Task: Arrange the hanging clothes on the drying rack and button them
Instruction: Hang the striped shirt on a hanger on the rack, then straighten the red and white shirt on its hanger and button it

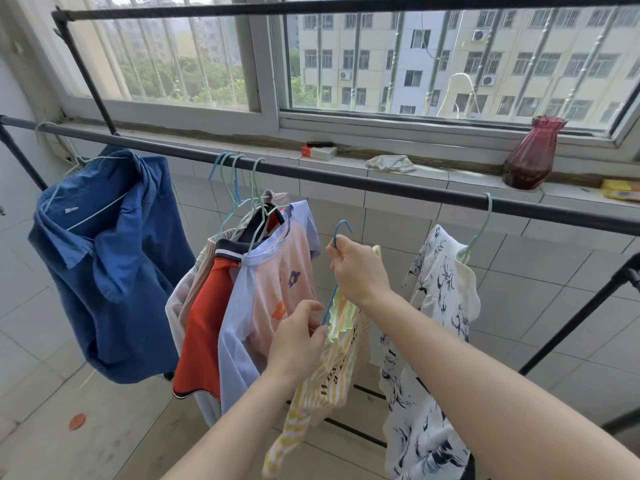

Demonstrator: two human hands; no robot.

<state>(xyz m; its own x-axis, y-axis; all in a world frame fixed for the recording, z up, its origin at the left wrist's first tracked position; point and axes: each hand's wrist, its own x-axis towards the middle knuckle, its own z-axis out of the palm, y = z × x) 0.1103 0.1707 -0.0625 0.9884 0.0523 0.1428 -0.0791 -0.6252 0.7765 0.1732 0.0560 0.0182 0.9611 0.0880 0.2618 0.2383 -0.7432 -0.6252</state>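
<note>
A black drying rack rail [346,178] crosses the view. My right hand [360,271] grips a blue hanger [341,228] by its neck, its hook off the rail and below it. A yellow-striped garment [329,372] with a green frilled collar hangs from that hanger. My left hand [298,341] pinches the garment's collar edge beside the hanger's arm. On the rail hang a blue shirt [114,265] at left, a bunch of a pink-and-lilac top [277,282] and an orange top [207,323], and a white floral shirt [440,323] at right.
A second rack rail [311,8] runs overhead. The tiled windowsill holds a dark red vase [533,154], a white cloth [391,163], a small box [318,152] and a yellow pack [621,189]. Rack legs stand at the left and right. The floor is tiled.
</note>
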